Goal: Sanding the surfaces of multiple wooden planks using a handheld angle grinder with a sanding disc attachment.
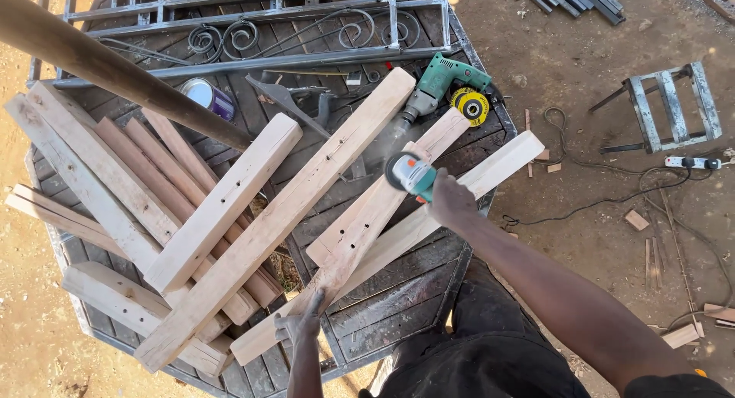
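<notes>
1. The right hand (450, 199) is clenched around a small teal and orange angle grinder (411, 174), its disc pressed on the upper part of a long pale wooden plank with drilled holes (375, 207); a faint haze of dust hangs just above the disc
2. The left hand (300, 321) lies flat on the lower end of that same plank, fingers spread and pressing down; its grip is released, not wrapped round anything
3. The plank lies slantwise on a dark slatted metal worktop (398, 291), between a longer pale square timber beam (283, 214) on its left and another pale plank (459, 199) on its right, touching both
4. More pale and reddish wooden boards (115, 191) lie stacked across the worktop's left half
5. A second, green angle grinder with a yellow disc (448, 88) rests near the worktop's far edge, beside a round tin with a purple side (208, 96)
6. A grey metal frame with scrollwork (268, 23) lies along the far side
7. A black cable (612, 191) runs over the dirt floor to a white socket strip (693, 162), near a small grey metal stand (666, 107)
</notes>
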